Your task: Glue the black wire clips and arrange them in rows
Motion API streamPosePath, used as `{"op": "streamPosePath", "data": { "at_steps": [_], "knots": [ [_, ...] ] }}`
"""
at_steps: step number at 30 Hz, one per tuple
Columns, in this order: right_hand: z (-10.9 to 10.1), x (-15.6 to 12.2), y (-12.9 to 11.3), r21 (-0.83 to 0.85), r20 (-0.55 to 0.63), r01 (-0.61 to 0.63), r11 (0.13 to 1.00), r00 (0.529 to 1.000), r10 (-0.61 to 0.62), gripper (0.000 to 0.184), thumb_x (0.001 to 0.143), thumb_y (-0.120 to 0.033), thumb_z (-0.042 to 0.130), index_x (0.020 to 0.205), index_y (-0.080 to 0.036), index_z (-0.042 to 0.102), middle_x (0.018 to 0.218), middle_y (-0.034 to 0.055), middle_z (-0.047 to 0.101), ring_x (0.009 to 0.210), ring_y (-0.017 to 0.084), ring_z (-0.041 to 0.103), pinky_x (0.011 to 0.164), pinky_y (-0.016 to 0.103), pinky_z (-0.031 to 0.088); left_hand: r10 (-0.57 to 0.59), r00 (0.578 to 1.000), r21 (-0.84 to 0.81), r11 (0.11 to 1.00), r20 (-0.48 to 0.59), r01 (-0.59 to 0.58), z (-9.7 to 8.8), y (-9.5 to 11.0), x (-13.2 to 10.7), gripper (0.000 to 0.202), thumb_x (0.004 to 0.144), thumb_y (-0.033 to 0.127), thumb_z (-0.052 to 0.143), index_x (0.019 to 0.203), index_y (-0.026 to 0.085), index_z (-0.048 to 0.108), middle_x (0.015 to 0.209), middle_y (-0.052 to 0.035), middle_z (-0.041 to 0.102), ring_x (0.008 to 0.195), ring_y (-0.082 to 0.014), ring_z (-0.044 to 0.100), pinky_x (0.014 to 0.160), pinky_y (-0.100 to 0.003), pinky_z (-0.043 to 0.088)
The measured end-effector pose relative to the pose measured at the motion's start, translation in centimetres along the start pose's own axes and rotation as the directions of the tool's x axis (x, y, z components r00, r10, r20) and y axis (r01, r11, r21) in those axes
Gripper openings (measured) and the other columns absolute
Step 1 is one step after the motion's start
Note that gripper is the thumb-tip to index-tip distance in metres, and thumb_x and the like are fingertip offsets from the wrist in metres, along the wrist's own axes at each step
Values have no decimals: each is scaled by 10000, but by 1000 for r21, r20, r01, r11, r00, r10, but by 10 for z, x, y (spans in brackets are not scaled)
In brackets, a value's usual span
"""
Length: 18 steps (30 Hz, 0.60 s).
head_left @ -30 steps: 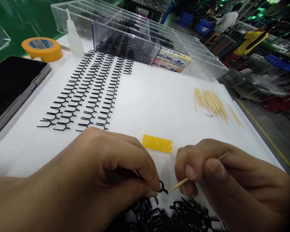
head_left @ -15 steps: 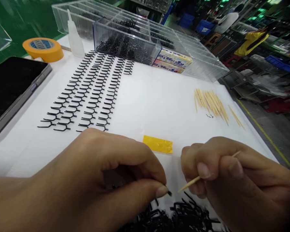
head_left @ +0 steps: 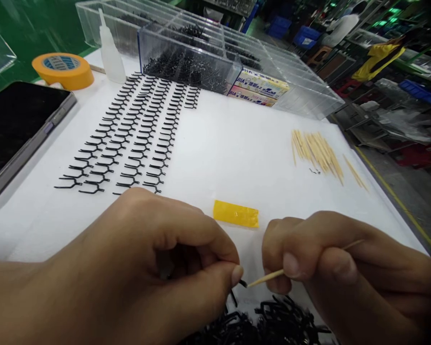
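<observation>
Between the thumb and forefinger of my left hand (head_left: 187, 254) is a small black forked piece (head_left: 243, 283); only its tip shows past the fingers. My right hand (head_left: 309, 261) pinches a wooden toothpick (head_left: 267, 278), its point at the tip of the black piece, touching or nearly so. Below both hands lies a heap of loose black forked pieces (head_left: 283, 316), partly hidden by my fingers. Just beyond the hands, a strip of yellow tape (head_left: 236, 213) is stuck on the white work surface (head_left: 230, 153). Similar black pieces (head_left: 140, 148) lie in neat rows at the left.
At the right lies a pile of toothpicks (head_left: 319, 153). Clear divided boxes (head_left: 187, 62), partly filled with black pieces, line the back beside small printed boxes (head_left: 258, 86). A white dropper bottle (head_left: 111, 55), an orange tape roll (head_left: 62, 71) and a phone (head_left: 25, 124) stand left.
My right hand has shifted left, bringing the toothpick's point up to the black piece's tip. The left fingers have drawn slightly left and up, still pinching the piece.
</observation>
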State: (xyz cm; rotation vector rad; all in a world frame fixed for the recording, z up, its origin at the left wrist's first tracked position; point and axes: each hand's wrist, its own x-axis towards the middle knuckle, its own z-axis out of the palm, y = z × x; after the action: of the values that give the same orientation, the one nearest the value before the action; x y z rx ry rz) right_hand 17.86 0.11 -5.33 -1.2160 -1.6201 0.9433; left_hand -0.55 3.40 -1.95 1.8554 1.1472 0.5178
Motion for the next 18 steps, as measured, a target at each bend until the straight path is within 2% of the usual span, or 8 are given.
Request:
{"op": "streamPosePath", "data": {
  "at_steps": [11, 18],
  "knots": [
    [2, -1, 1, 13, -28, -7, 1000, 1000, 8, 264, 870, -440, 548, 718, -233, 611, 545, -22, 546, 447, 125, 533, 404, 209, 454, -6, 1000, 48, 999, 18, 5, 0, 4, 1, 120, 717, 131, 591, 625, 153, 664, 498, 45, 566, 459, -60, 491, 410, -126, 381],
    [2, -2, 1, -10, -32, -20, 1000, 999, 20, 269, 850, -454, 566, 706, -232, 618, 545, -16, 552, 439, 127, 537, 391, 208, 451, 27, 1000, 24, 999, 13, -27, 2, -2, 0, 130, 730, 143, 584, 620, 166, 650, 486, 59, 548, 439, -50, 479, 411, -111, 383]
  ]
}}
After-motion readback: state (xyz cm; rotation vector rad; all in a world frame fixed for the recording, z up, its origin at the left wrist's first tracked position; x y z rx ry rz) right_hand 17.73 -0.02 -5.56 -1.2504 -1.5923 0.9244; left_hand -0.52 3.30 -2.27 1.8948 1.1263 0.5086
